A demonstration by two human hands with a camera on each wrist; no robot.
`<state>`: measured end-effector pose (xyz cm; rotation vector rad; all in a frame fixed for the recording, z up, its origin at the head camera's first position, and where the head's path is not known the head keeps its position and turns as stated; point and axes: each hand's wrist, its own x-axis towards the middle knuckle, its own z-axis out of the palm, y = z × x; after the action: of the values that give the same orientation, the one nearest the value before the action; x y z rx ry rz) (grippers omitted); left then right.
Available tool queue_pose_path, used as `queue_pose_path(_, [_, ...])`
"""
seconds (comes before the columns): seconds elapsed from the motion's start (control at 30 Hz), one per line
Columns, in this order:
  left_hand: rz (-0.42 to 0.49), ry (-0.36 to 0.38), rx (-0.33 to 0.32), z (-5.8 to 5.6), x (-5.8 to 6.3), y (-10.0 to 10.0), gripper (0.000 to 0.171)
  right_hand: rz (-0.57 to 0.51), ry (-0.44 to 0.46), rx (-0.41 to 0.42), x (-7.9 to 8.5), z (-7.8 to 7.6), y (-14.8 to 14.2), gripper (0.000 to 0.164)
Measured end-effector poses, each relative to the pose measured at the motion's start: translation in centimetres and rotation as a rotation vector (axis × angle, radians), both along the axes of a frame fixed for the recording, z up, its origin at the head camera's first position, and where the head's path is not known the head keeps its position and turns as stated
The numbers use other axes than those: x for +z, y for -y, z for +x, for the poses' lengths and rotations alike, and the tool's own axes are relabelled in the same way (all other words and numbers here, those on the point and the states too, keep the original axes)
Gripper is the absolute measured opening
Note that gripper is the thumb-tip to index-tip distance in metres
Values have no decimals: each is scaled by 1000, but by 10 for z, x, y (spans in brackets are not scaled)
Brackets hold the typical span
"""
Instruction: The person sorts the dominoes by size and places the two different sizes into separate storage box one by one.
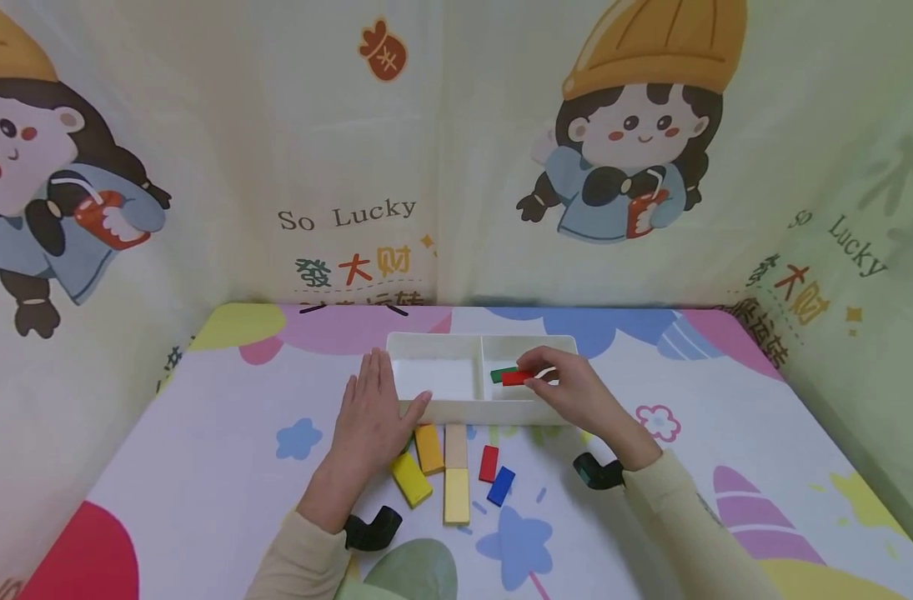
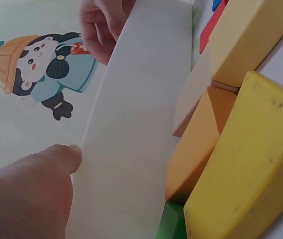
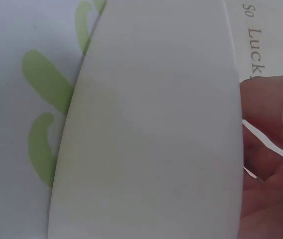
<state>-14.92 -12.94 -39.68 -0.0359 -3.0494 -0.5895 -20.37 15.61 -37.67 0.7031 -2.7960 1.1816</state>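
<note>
The tray point(image 1: 437, 412) is white, the pinched block point(image 1: 514, 379) red, the tabletop point(image 1: 223, 467) white with multicoloured shapes.

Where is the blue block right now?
In the head view, the blue block lies right of the pale yellow block, beside the red block on the table.

The tray point(image 1: 464, 412) stands on the counter point(image 1: 223, 475), and the cloth point(image 1: 474, 250) is behind. The left grip point(image 1: 371, 417) is at the tray's left end, the right grip point(image 1: 569, 383) over the right compartment point(image 1: 501, 352). There, the held block point(image 1: 516, 378) is before a further block point(image 1: 496, 376).

Before the tray lie, from left to right, the leftmost block point(image 1: 411, 480), with a half-hidden block point(image 2: 173, 222) behind it; the second block point(image 1: 429, 450); in one line, the rear block point(image 1: 455, 446) and the front block point(image 1: 457, 497); the fifth block point(image 1: 489, 463); the rightmost block point(image 1: 501, 486).
</note>
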Motion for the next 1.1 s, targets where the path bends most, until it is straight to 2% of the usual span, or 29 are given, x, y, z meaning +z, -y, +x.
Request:
queue_pose_path(0.17, [4,-12,-1,-1,0,-1,97,20,-1,31,-1,-5,5,21])
queue_pose_path(0.4, [11,7,-5,-2,0,-1,97,63,22,36,-3,-7,8,21])
queue_pose_path(0.57, [17,-20,-6,-2,0,-1,97,72,38,23,-1,-10,10,21])
queue_pose_path(0.87, [14,-1,-10,-1,-2,0,97,96,79,-21,-5,-11,13,21])
queue_pose_path(1.0, [14,-18,-7,-2,-3,0,96,72,46,-38,-7,-10,13,21])
queue_pose_path(1.1, [14,-1,-5,-1,-3,0,97,45,12,-35,-9,-8,10,22])
